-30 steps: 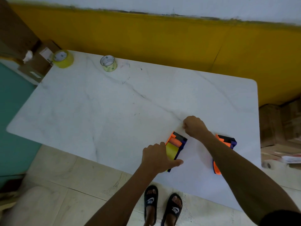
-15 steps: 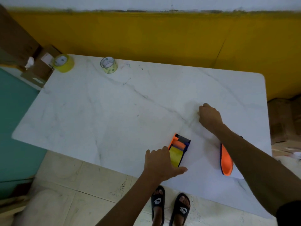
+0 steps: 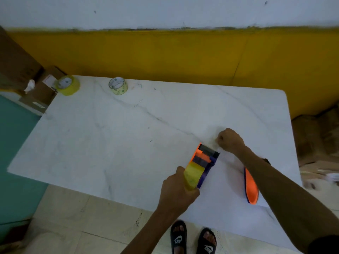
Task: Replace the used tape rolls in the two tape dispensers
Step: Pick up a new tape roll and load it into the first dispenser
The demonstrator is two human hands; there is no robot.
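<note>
An orange and purple tape dispenser point(image 3: 203, 162) with a yellow tape roll in it lies on the white marble table point(image 3: 128, 136) near the front edge. My left hand point(image 3: 176, 189) grips its near end. My right hand point(image 3: 230, 140) is closed just past the dispenser's far end, pinching what looks like clear tape pulled from it. A second orange dispenser point(image 3: 251, 186) lies to the right, partly hidden under my right forearm. A full yellow tape roll point(image 3: 67, 85) and a thinner, nearly used roll point(image 3: 118, 86) stand at the table's far left.
Cardboard boxes point(image 3: 27, 74) crowd the table's far left corner, and more boxes point(image 3: 315, 136) sit on the floor at the right. A yellow wall panel runs behind the table. My feet in black sandals point(image 3: 192, 239) stand at the front edge.
My right hand has moved away from the dispenser's far end, then back a little toward it. My left hand has closed more tightly on the dispenser's near end.
</note>
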